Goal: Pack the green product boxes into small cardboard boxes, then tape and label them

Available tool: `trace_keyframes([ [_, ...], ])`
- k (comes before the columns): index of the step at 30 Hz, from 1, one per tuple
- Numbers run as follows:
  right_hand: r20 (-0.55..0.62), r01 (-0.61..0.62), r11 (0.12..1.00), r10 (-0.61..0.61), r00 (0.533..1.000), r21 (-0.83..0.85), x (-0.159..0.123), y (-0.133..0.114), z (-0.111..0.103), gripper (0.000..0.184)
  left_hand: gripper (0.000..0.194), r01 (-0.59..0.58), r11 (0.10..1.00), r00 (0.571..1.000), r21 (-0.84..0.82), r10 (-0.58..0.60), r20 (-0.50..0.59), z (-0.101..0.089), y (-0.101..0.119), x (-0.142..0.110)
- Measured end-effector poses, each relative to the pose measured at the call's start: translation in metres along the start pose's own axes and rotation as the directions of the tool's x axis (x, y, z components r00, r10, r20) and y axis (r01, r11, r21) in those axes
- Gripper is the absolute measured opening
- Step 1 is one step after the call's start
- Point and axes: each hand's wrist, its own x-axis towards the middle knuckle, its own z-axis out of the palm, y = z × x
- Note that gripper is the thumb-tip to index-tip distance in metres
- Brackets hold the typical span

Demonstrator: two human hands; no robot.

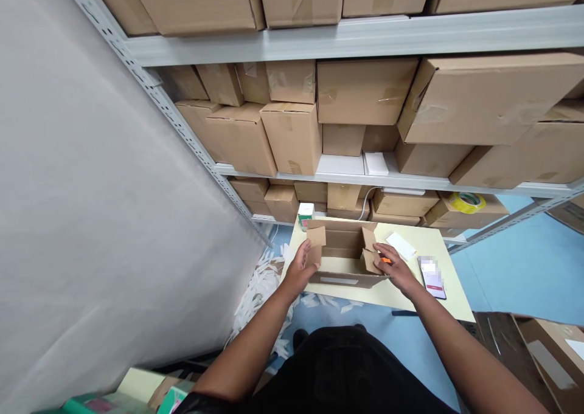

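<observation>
An open cardboard box [344,279] rests on a small pale yellow table [449,280] in front of me, its short flaps standing up. The pale table colour shows through inside it. My left hand [301,269] grips the box's left end, thumb on the near flap side. At the opposite end, my right hand [396,268] holds the right wall and flap. A small orange item [385,260] shows at my right fingers; its kind is unclear. Just behind the box's left corner stands a small white and green carton [305,212].
A phone [432,277] and a white flat box [400,245] lie on the table's right side. Shelving with cardboard boxes [292,135] rises behind. Yellow tape [468,202] sits on a lower box. White paper strips [260,289] litter the floor at left, beside a grey wall [114,219].
</observation>
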Motion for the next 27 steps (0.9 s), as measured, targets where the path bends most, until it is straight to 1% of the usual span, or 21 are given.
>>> trace_keyframes([
  [2,0.042,0.037,0.997,-0.035,0.999,-0.064,0.001,-0.001,-0.002,0.052,0.078,-0.058,0.994,0.992,0.09,0.048,0.113,-0.006,-0.003,-0.004],
  [4,0.089,0.066,0.988,-0.053,0.995,-0.142,0.003,-0.001,-0.005,0.054,0.072,-0.128,0.962,0.974,0.243,0.076,0.214,-0.014,-0.003,-0.006],
  [6,0.139,0.102,0.968,-0.071,0.988,-0.23,0.007,0.001,-0.009,0.056,0.064,-0.201,0.905,0.946,0.374,0.08,0.315,-0.021,0.0,-0.005],
  [9,0.206,0.189,0.915,-0.121,0.971,-0.355,0.013,0.006,-0.015,0.055,0.056,-0.289,0.845,0.892,0.449,0.068,0.447,-0.033,0.008,0.0],
  [11,0.236,0.247,0.875,-0.158,0.959,-0.418,0.016,0.009,-0.019,0.054,0.055,-0.342,0.823,0.869,0.453,0.094,0.486,-0.04,0.012,0.004],
  [14,0.25,0.298,0.836,-0.2,0.947,-0.46,0.018,0.011,-0.02,0.054,0.054,-0.421,0.785,0.852,0.455,0.169,0.496,-0.047,0.01,0.007],
  [15,0.246,0.305,0.835,-0.211,0.946,-0.457,0.018,0.011,-0.02,0.054,0.052,-0.435,0.769,0.854,0.468,0.188,0.485,-0.046,0.008,0.008],
  [17,0.219,0.298,0.862,-0.224,0.95,-0.41,0.014,0.012,-0.016,0.051,0.043,-0.44,0.736,0.875,0.515,0.223,0.429,-0.041,0.0,0.008],
  [19,0.158,0.238,0.926,-0.199,0.967,-0.294,0.008,0.013,-0.011,0.052,0.038,-0.41,0.721,0.909,0.559,0.267,0.322,-0.031,-0.009,0.006],
  [20,0.119,0.188,0.958,-0.166,0.979,-0.216,0.004,0.014,-0.008,0.056,0.04,-0.384,0.727,0.923,0.569,0.287,0.255,-0.025,-0.014,0.005],
  [22,0.045,0.103,0.992,-0.099,0.994,-0.08,-0.004,0.015,0.0,0.063,0.056,-0.32,0.76,0.944,0.566,0.308,0.119,-0.015,-0.023,0.002],
  [23,0.01,0.085,0.995,-0.085,0.996,-0.052,-0.007,0.016,0.005,0.064,0.065,-0.284,0.778,0.95,0.56,0.306,0.056,-0.011,-0.027,0.001],
  [25,-0.066,0.092,0.99,-0.099,0.993,-0.103,-0.009,0.018,0.015,0.064,0.081,-0.227,0.807,0.959,0.545,0.283,-0.02,-0.007,-0.032,0.004],
  [27,-0.127,0.091,0.974,-0.119,0.985,-0.205,-0.008,0.02,0.025,0.064,0.093,-0.192,0.835,0.969,0.515,0.244,-0.035,-0.009,-0.033,0.015],
])
